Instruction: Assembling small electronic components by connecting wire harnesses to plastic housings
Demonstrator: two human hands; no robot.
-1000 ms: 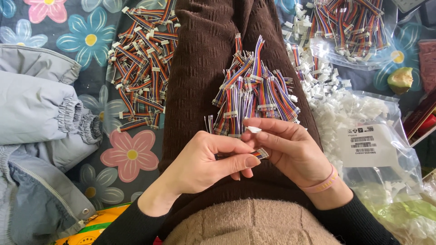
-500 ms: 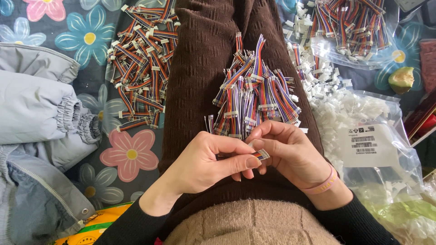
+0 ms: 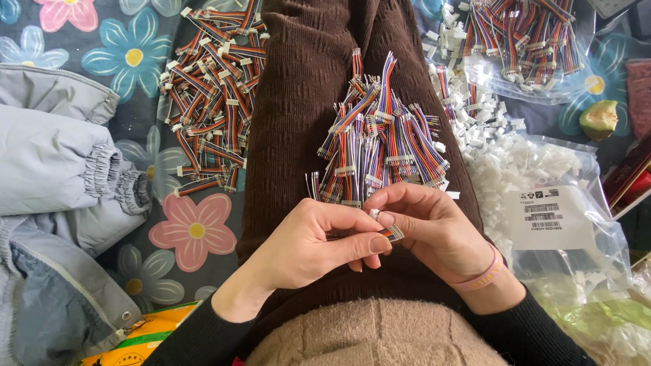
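Where the two hands meet over the lap, the left hand (image 3: pixel 308 240) and the right hand (image 3: pixel 434 227) close together on one short ribbon cable (image 3: pixel 392 234). Left thumb and forefinger are pinched shut on its striped wires; right fingertips (image 3: pixel 385 218) are curled tight against its upper end, where a small white connector housing (image 3: pixel 373 213) shows. Whether that housing is seated on the wires cannot be told. A pink band (image 3: pixel 483 274) circles the right wrist. Just beyond the hands, a heap of multicoloured ribbon cables (image 3: pixel 383 146) rests on the brown corduroy skirt (image 3: pixel 305 88). Left of the skirt, a second cable pile (image 3: pixel 210 88) lies on the flowered cloth (image 3: pixel 193 230), near a grey jacket (image 3: pixel 54 156). Right of the skirt sits a clear bag of white housings (image 3: pixel 542 203).
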